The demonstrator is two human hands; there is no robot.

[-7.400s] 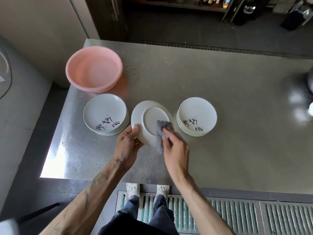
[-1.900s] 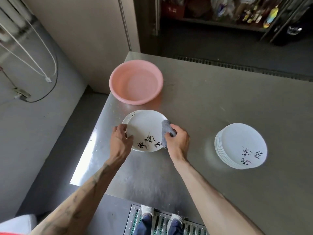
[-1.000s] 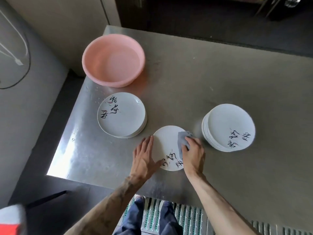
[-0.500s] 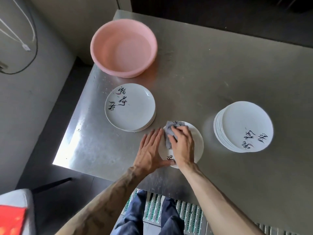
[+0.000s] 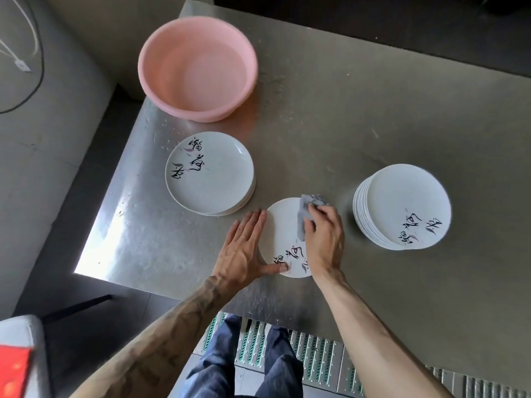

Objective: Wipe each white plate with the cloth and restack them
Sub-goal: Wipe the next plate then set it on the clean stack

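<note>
A single white plate point(image 5: 283, 234) with black brush writing lies face up near the front edge of the steel table point(image 5: 330, 130). My right hand point(image 5: 323, 239) presses a grey cloth point(image 5: 304, 214) onto its right half, fingers curled round the cloth. My left hand point(image 5: 244, 251) lies flat beside the plate's left rim, fingers straight, thumb touching the near rim. A short stack of plates point(image 5: 209, 173) sits to the left, and a taller stack of plates point(image 5: 402, 206) to the right.
A pink plastic basin point(image 5: 198, 67) stands at the table's back left corner. The table's left edge drops to a dark floor beside a grey wall. A grated floor mat point(image 5: 316, 360) and my legs are below the front edge.
The cloth and my right hand have slid from the plate's left-centre toward its upper right rim. My left hand has stayed flat at the left rim. The camera has moved closer.
</note>
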